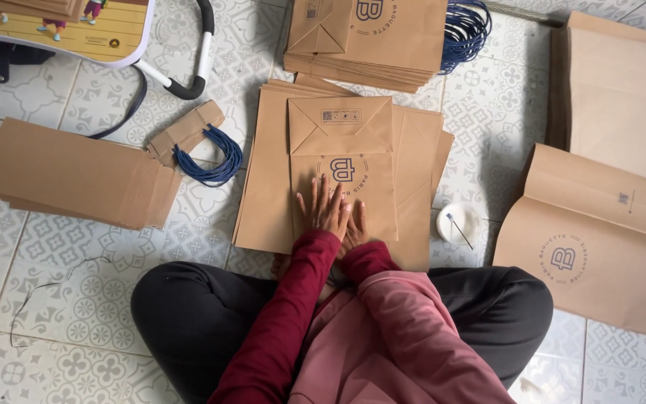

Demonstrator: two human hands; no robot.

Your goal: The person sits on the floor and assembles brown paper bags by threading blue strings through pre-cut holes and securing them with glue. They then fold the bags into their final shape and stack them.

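While the person sits cross-legged on the patterned tile floor [76,299], both hands lie open and flat, one over the other, on the lower half of a folded brown paper bag [343,161] at the centre of the frame. The left hand [324,209] spreads its fingers on top, and the right hand [356,228] shows partly beneath it; neither grips anything. The bag is creased flat, its folded base flap turned up at the top and a round printed emblem just above the fingertips. It lies on a low pile of flat brown sheets [263,194]. As I judge it, a good share is done: a stack of finished bags [371,37] sits at the upper centre and another stack [69,176] lies at the left. Blue cord bundles [211,157] lie loose, so handles seem yet to be fitted. A small white dish [457,223] stands right of the pile.
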